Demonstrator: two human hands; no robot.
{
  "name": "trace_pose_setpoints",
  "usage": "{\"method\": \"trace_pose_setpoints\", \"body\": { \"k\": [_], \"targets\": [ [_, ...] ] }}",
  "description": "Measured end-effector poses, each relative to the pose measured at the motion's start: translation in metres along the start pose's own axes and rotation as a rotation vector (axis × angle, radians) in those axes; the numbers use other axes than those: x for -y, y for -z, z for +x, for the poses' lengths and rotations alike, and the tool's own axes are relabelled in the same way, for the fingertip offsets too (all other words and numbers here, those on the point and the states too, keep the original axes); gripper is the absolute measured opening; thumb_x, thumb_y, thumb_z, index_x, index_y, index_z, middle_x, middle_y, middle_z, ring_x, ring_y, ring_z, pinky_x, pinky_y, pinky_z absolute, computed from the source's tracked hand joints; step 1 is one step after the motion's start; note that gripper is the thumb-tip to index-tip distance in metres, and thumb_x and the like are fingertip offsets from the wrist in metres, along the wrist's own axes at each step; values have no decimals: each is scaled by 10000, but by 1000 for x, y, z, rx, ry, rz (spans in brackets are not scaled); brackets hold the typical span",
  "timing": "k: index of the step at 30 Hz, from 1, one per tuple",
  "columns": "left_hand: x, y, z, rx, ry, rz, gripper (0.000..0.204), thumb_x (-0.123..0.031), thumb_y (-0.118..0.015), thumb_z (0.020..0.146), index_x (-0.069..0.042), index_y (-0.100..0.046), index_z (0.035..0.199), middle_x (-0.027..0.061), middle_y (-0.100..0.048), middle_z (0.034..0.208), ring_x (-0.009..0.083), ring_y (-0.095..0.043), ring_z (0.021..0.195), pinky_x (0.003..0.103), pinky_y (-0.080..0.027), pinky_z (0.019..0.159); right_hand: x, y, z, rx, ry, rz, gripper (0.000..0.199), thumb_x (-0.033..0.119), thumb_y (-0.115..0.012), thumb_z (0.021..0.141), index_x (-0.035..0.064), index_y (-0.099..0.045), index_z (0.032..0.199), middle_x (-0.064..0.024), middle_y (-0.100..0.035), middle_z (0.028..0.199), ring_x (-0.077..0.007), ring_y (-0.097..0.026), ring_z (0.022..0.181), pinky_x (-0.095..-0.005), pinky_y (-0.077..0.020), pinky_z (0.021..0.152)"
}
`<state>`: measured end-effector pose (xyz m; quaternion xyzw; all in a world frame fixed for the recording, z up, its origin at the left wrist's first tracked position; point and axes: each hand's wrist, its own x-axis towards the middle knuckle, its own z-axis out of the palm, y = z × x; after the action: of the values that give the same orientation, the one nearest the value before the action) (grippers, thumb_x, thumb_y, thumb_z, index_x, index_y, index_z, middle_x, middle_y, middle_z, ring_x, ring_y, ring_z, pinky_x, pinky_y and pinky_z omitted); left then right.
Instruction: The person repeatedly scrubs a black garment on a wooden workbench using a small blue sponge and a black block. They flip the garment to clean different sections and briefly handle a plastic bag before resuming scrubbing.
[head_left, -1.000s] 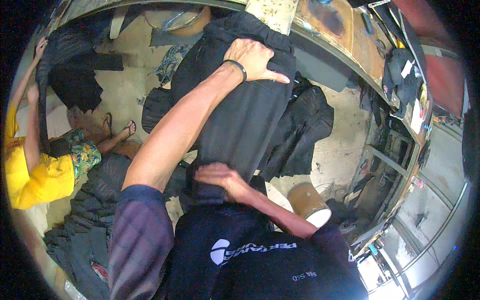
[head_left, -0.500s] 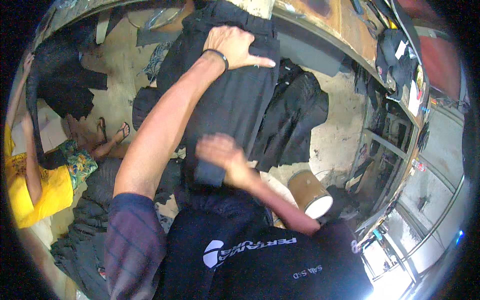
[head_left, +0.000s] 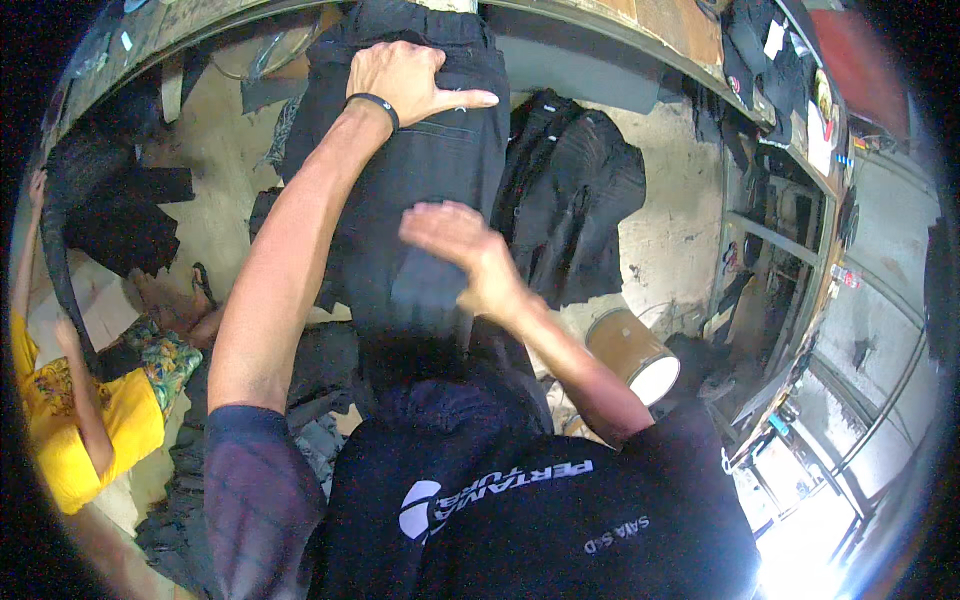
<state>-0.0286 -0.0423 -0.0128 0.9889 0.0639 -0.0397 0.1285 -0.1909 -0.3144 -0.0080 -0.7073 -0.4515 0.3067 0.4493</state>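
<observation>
Black trousers [head_left: 415, 165] lie stretched lengthwise in front of me, waistband at the far end. My left hand [head_left: 395, 78] presses down on them near the waistband, thumb stretched out to the right; its fingertips are hard to make out. A dark band circles that wrist. Nearer to me, my right hand [head_left: 455, 240] is over the lower part of the trousers, fingers outstretched and slightly blurred, with nothing in it. Whether its palm touches the cloth I cannot tell.
More black garments [head_left: 572, 195] lie right of the trousers, with a brown cylindrical drum [head_left: 625, 345] nearer me. A wooden table [head_left: 640, 22] edges the far side. Left, a person in a yellow shirt [head_left: 115, 420] handles dark cloth. Dark fabric is heaped at lower left.
My right hand has moved away from me along the trousers. My left hand keeps its place near the waistband. The whole view has shifted slightly.
</observation>
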Motion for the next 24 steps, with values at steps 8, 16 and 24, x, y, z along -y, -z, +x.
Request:
{"method": "trace_pose_setpoints", "body": {
  "k": [8, 16, 24],
  "targets": [
    [1, -3, 3, -19, 0, 30, 1017, -1054, -507, 676, -85, -787, 802, 191, -773, 852, 376, -766, 846, 516, -615, 775, 0, 0, -13, 31, -6, -40, 728, 117, -816, 608, 35, -730, 1327, -157, -680, 1445, -334, -574, 1432, -469, -406, 1230],
    [4, 2, -9, -59, -16, -46, 1060, -1058, -493, 681, -90, -838, 941, 214, -795, 955, 375, -788, 927, 493, -628, 849, 36, -65, -21, 225, -99, 292, 691, 15, -753, 647, 44, -726, 1337, -162, -674, 1445, -329, -557, 1448, -488, -390, 1245],
    [9, -10, -20, -359, -107, -212, 808, -858, -612, 847, -78, -763, 998, 138, -763, 1100, 342, -718, 1101, 513, -575, 942, 54, -16, 21, -501, -168, -317, 675, -22, -782, 696, 67, -665, 1355, -169, -655, 1293, -413, -562, 1318, -540, -400, 1176]
  ]
}}
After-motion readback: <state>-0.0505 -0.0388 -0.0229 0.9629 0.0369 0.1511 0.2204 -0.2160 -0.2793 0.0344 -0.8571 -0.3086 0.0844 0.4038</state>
